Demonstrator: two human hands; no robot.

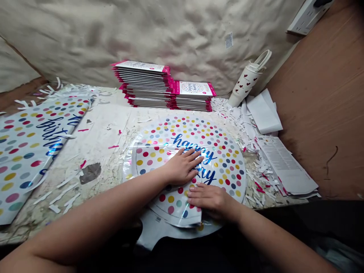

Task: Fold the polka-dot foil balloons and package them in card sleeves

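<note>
A round white foil balloon (pixel 230 155) with colored dots and blue lettering lies flat at the table's front edge, its tail toward me. Its left part is folded over onto the middle. My left hand (pixel 183 166) lies on the balloon near the lettering, palm down, fingers spread toward the right. Just below it, my right hand (pixel 212 201) rests flat on the folded part near its right edge, fingers pointing left. Neither hand grips anything.
More dotted foil sheets (pixel 19 151) lie at the left. Two stacks of pink-edged packets (pixel 148 87) stand at the back beside a white tumbler (pixel 246 84). Paper scraps (pixel 258 176) and printed sheets (pixel 287 165) lie at the right, below a wooden panel (pixel 321 106).
</note>
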